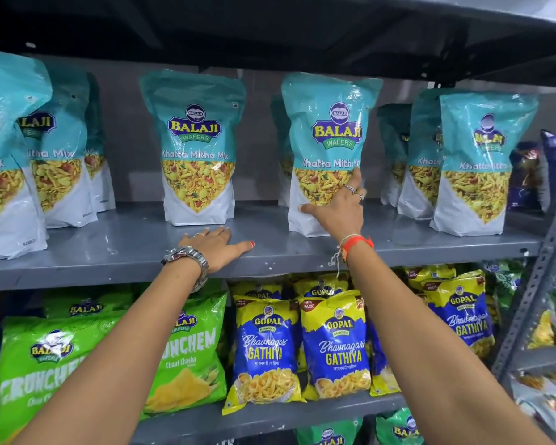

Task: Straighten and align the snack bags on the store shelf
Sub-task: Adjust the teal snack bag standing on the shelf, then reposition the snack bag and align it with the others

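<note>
My right hand (337, 205) lies flat, fingers spread, on the glossy teal-and-white standing snack pouch (326, 155) — light, slippery, crinkly; I'd nudge its lower sides. My left hand (217, 248) rests open on the grey metal shelf (109, 248).

Counting roughly eight teal Khatta Mitha Mix pouches (197, 149) on the upper grey shelf (126, 248), some tucked behind others so can't be sure. Below: two or three green Crunchem bags (190, 351), four clear Gopal Gathiya packs (334, 345) plus more peeking behind. Two hands: left (214, 248), right (337, 207). One wristwatch (187, 256), one orange thread band (357, 244).
</note>
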Demonstrator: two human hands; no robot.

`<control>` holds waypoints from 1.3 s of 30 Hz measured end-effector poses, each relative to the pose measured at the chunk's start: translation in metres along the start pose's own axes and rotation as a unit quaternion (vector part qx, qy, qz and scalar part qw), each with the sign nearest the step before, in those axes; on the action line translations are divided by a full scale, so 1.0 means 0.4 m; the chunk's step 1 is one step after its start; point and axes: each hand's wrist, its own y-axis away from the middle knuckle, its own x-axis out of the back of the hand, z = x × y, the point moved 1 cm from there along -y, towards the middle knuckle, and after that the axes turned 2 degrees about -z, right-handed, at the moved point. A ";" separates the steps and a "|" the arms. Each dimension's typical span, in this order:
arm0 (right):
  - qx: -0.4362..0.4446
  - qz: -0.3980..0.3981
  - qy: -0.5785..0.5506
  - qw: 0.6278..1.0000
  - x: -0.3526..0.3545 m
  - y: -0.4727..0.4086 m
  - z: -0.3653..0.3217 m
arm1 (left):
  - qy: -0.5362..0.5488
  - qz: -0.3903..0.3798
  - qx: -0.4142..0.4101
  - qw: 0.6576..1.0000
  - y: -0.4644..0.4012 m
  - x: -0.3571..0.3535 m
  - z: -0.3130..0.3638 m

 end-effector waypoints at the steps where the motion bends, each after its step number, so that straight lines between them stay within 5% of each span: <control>1: -0.003 0.005 -0.008 1.000 0.009 0.009 0.000 | 0.000 0.000 -0.001 1.000 0.002 0.001 0.001; 30: -0.016 0.014 -0.050 0.999 0.084 0.102 -0.037 | 0.008 0.032 0.008 0.999 0.020 0.005 0.003; 36: 0.166 0.177 -0.095 0.965 0.084 0.161 -0.139 | 0.040 0.037 0.044 0.998 0.075 0.020 -0.104; 39: 0.249 0.181 -0.112 0.945 0.037 0.184 -0.211 | 0.058 0.043 0.071 0.995 0.100 0.026 -0.187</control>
